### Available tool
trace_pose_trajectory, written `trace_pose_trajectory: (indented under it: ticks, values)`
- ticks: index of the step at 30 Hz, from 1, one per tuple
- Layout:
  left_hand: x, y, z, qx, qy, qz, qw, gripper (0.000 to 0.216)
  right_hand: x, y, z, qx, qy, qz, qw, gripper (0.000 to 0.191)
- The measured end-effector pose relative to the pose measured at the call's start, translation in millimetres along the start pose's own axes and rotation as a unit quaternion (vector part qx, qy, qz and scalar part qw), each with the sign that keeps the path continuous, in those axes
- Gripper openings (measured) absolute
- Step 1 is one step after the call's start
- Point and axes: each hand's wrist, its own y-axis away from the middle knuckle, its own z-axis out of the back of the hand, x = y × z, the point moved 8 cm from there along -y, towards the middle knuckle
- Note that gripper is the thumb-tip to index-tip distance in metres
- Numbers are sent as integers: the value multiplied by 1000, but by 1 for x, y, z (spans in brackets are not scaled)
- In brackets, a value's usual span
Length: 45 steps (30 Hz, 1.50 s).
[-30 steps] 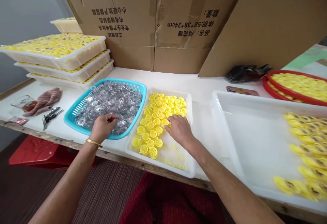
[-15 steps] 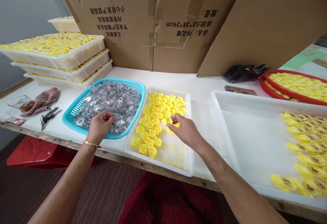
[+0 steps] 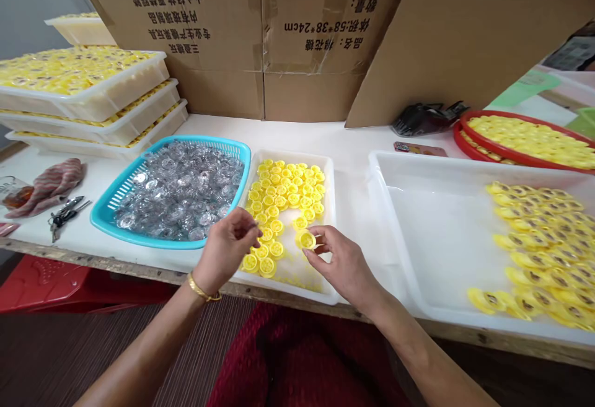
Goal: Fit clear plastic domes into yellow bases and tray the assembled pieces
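Observation:
My right hand (image 3: 341,258) pinches a small round yellow cup (image 3: 305,240) between thumb and fingers, its open face turned up, over the white tray (image 3: 329,209). Many similar yellow cups (image 3: 280,189) stand in that tray, several with small yellow bits inside. My left hand (image 3: 229,246), with a gold bracelet at the wrist, is closed in a pinch over the tray's left edge; whatever is between its fingertips is too small to make out. To its left stands a blue basket (image 3: 105,218) full of clear plastic round pieces (image 3: 181,187).
A large white tray (image 3: 395,233) on the right holds rows of yellow pieces (image 3: 534,227) with dark centres. Behind it are red round trays (image 3: 460,140). Stacked full trays (image 3: 125,88), a cloth (image 3: 58,181) and keys (image 3: 65,216) lie left. Cardboard (image 3: 223,91) stands at the back.
My left hand has moved right, from over the blue basket to the yellow cups' tray. My right hand has lifted a yellow cup and brought it slightly nearer. The view has shifted to the right.

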Motion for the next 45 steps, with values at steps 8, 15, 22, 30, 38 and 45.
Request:
trace_pose_trajectory:
  ticks: [8,15,22,30,38,45]
  values:
    - [4,-2,-47,34,-71,-6,997,17,-4,8,5,-27,-46,-19,998,17]
    - [13,-2,-60,48,-49,32,997,17,-21,13,-9,32,-214,-153,964,26]
    - [-21,6,-68,15,-215,-128,968,20,-20,15,-19,38,-253,-166,952,31]
    - [-31,23,-80,112,-214,-172,955,28,-19,12,-16,45,-295,-168,940,32]
    - [-19,5,-69,145,-50,-94,984,10,-13,15,-22,111,-346,-173,915,36]
    - [-28,15,-80,202,-123,-193,952,31,-12,16,-25,123,-361,-162,910,35]
